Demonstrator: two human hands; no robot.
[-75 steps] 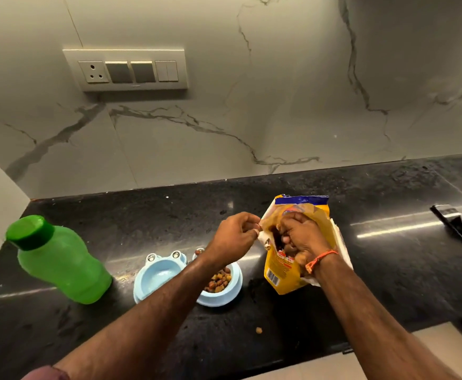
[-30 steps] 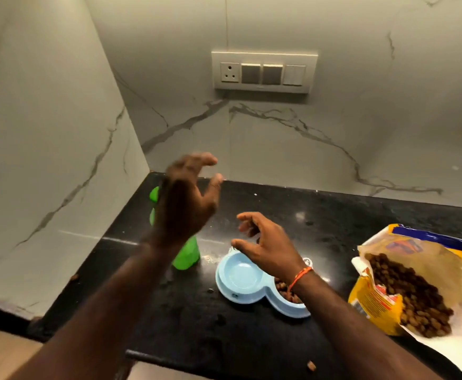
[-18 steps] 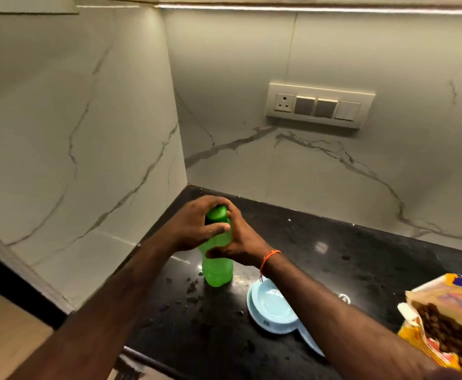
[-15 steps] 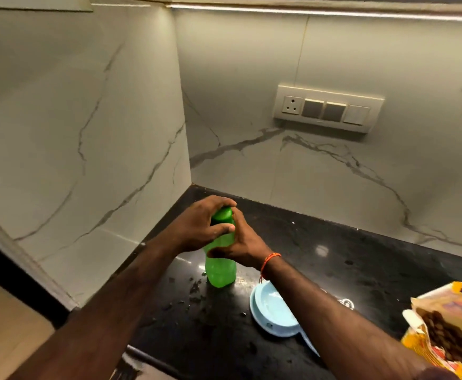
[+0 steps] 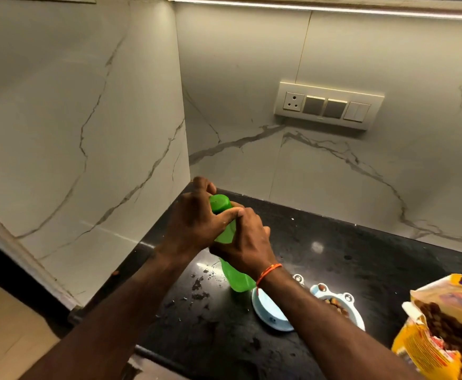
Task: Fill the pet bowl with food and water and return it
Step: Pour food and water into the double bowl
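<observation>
A green bottle [image 5: 235, 278] is held tilted just above the black counter [image 5: 347, 259] near the left corner. My left hand [image 5: 194, 223] wraps around its green cap [image 5: 220, 202] and neck. My right hand [image 5: 245, 242] grips the bottle's body just below. The light blue double pet bowl [image 5: 268, 314] sits right of the bottle; its left cup looks empty and its right cup [image 5: 338, 308] holds brown kibble. My right forearm hides the bowl's middle.
An open yellow kibble bag [image 5: 438, 338] lies at the right edge. Marble walls close the left and back; a switch panel [image 5: 328, 105] hangs on the back wall. Water spots [image 5: 199, 286] mark the counter left of the bottle. The counter's front edge is near my arms.
My hands left the kibble bag and went left to the bottle. Both closed on it, and it has come up a little and tilted since half a second ago.
</observation>
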